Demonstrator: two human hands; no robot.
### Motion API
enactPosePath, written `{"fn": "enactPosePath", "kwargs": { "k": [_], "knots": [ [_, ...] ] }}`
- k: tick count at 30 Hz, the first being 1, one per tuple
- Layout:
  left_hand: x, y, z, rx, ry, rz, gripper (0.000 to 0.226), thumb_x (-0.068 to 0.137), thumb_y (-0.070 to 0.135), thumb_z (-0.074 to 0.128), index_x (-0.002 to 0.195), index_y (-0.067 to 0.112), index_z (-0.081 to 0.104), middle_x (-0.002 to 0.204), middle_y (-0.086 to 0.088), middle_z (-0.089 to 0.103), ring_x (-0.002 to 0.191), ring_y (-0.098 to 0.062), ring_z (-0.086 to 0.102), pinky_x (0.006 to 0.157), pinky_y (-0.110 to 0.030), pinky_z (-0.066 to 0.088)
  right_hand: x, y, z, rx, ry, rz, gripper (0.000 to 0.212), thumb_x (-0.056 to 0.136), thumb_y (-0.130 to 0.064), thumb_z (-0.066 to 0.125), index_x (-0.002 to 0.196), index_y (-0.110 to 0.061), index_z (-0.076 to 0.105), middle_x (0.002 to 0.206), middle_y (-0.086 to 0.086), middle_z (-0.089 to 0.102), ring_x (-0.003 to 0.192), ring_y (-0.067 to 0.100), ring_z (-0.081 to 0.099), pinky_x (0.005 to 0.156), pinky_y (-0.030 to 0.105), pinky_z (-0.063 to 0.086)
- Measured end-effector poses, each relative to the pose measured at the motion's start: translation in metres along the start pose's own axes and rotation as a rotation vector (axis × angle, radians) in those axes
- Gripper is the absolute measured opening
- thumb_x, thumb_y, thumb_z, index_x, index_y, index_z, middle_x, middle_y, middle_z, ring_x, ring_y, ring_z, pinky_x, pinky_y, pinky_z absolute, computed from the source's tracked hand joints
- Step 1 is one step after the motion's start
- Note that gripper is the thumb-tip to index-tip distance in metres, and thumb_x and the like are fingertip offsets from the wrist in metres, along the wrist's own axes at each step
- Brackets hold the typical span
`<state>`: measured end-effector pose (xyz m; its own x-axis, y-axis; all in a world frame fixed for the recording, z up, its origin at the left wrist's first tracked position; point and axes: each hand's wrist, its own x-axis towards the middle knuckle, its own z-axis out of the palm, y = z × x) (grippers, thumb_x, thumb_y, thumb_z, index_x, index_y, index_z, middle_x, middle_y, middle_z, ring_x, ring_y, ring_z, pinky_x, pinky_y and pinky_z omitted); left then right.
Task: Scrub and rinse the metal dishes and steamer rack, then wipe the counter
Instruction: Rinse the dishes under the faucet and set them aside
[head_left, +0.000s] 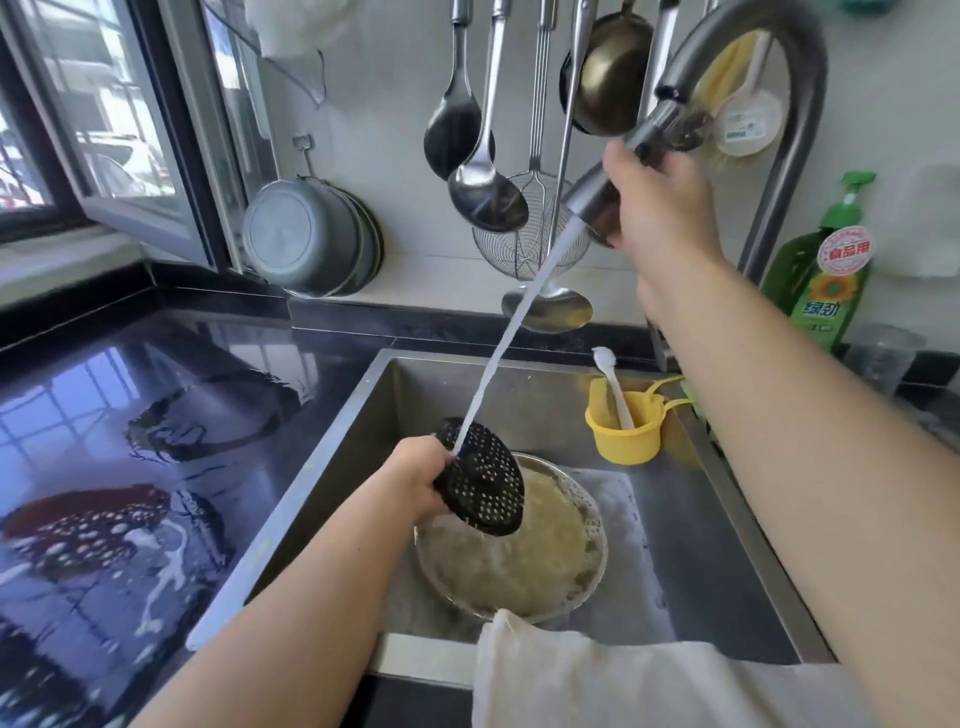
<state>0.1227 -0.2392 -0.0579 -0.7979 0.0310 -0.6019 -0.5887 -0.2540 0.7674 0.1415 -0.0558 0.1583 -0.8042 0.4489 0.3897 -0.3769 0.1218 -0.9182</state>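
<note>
Left hand (415, 480) gripping tilted steamer rack (480, 478), right hand (657, 208) clasping sprayer (597, 200)

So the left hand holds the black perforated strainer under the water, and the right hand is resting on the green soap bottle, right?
Not quite. The head view shows the right hand gripping the faucet spray head, not the green soap bottle. The left hand does hold the black perforated strainer under the water.

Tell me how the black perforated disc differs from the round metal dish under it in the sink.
The black perforated disc is dark, smaller and tilted on edge in the left hand, under the water stream. The metal dish is shiny, wider, lies flat on the sink floor and holds murky yellowish water. Both are round and wet.
</note>
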Motion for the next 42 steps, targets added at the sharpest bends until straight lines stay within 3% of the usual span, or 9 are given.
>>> {"fn": "enactPosePath", "kwargs": {
  "k": [3,7,10,15,21,26,30,36,42],
  "knots": [
    [-0.006,-0.001,0.002,0.092,-0.018,0.005,0.034,0.107,0.000,0.030,0.097,0.001,0.062,0.099,-0.018,0.067,0.089,-0.034,0.064,0.070,-0.050,0.051,0.014,-0.001,0.008,-0.008,0.074,-0.034,0.024,0.098,-0.040,0.061,0.109,-0.019,0.062,0.102,-0.002,0.072,0.089,0.010,0.072,0.085,0.033,0.061],
    [-0.006,0.003,0.001,0.112,-0.034,0.000,0.021,0.107,0.002,0.041,0.123,-0.001,0.055,0.121,-0.022,0.065,0.104,-0.038,0.063,0.087,-0.059,0.048,0.018,0.002,0.005,-0.163,0.082,-0.098,0.022,0.101,-0.035,0.056,0.113,-0.017,0.061,0.104,-0.004,0.069,0.089,0.007,0.067,0.077,0.025,0.058],
    [-0.008,0.005,0.000,0.067,-0.066,-0.022,0.016,0.108,0.005,0.042,0.110,0.000,0.057,0.113,-0.021,0.066,0.090,-0.035,0.063,0.084,-0.056,0.047,0.006,0.016,-0.014,-0.414,0.070,-0.139,0.022,0.096,-0.036,0.061,0.111,-0.022,0.065,0.104,-0.006,0.070,0.094,0.012,0.068,0.086,0.034,0.058],
    [0.000,0.005,-0.002,0.053,-0.123,0.021,0.023,0.105,-0.002,0.037,0.104,0.008,0.058,0.118,-0.019,0.067,0.095,-0.033,0.065,0.070,-0.050,0.051,-0.039,0.050,-0.032,-0.692,-0.096,-0.037,0.023,0.086,-0.038,0.067,0.103,-0.022,0.067,0.095,-0.003,0.070,0.088,0.022,0.067,0.074,0.035,0.055],
    [0.008,-0.001,0.005,0.213,-0.183,0.048,0.036,0.102,-0.010,0.032,0.091,0.010,0.060,0.089,-0.011,0.073,0.070,-0.023,0.072,0.053,-0.034,0.057,-0.059,0.084,-0.013,-0.571,-0.310,0.141,0.024,0.068,-0.036,0.070,0.087,-0.025,0.063,0.088,-0.003,0.072,0.083,0.023,0.073,0.074,0.047,0.063],
    [0.010,-0.004,0.008,0.239,-0.368,0.044,0.037,0.096,-0.014,0.032,0.107,0.010,0.058,0.113,-0.018,0.067,0.099,-0.031,0.066,0.088,-0.053,0.058,-0.053,0.098,-0.013,-0.502,-0.292,0.122,0.032,0.079,-0.035,0.072,0.105,-0.025,0.058,0.101,-0.005,0.067,0.089,0.016,0.068,0.072,0.040,0.062],
    [0.009,-0.006,0.010,0.269,-0.321,0.073,0.042,0.099,-0.014,0.029,0.096,0.016,0.058,0.099,-0.013,0.069,0.087,-0.028,0.065,0.077,-0.046,0.054,-0.044,0.108,-0.032,-0.628,-0.221,0.044,0.023,0.092,-0.030,0.067,0.108,-0.020,0.052,0.098,-0.005,0.060,0.084,0.016,0.058,0.058,0.022,0.037],
    [0.007,-0.004,0.011,0.260,-0.286,0.103,0.043,0.099,-0.014,0.030,0.099,0.018,0.059,0.105,-0.012,0.067,0.087,-0.027,0.063,0.075,-0.045,0.054,-0.034,0.095,-0.055,-0.772,-0.244,0.124,0.032,0.084,-0.030,0.070,0.109,-0.018,0.053,0.097,0.000,0.059,0.091,0.026,0.062,0.079,0.045,0.059],
    [0.007,-0.001,0.009,0.229,-0.303,0.144,0.039,0.099,-0.013,0.035,0.102,0.017,0.061,0.096,-0.010,0.072,0.080,-0.024,0.069,0.070,-0.042,0.058,-0.035,0.085,-0.050,-0.623,-0.357,0.236,0.028,0.083,-0.020,0.071,0.108,-0.019,0.058,0.095,0.000,0.064,0.083,0.018,0.070,0.067,0.040,0.065]
  ]
}}
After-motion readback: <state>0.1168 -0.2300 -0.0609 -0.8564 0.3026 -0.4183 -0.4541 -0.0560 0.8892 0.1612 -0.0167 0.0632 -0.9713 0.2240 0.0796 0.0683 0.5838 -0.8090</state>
